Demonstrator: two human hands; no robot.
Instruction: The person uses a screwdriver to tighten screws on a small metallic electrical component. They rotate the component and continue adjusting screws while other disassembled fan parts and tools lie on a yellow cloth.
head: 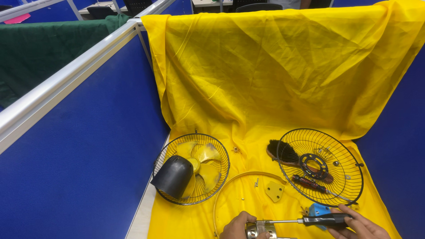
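A: What do the 2 hands hold?

B: The left hand [237,225] closes around a small metal motor [261,230] at the bottom edge. The right hand [358,225] grips the black-handled screwdriver [310,220], its tip touching the motor.

A: And nearby?

B: 2 wire fan guards [191,169] lie on the yellow cloth [283,79].

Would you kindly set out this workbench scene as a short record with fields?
surface: yellow cloth draped between blue partitions
left hand: gripping a small metal motor
right hand: holding a black-handled screwdriver, tip at the motor
left of centre: wire fan guard holding a yellow blade and a black cover
right: second wire guard over a brush
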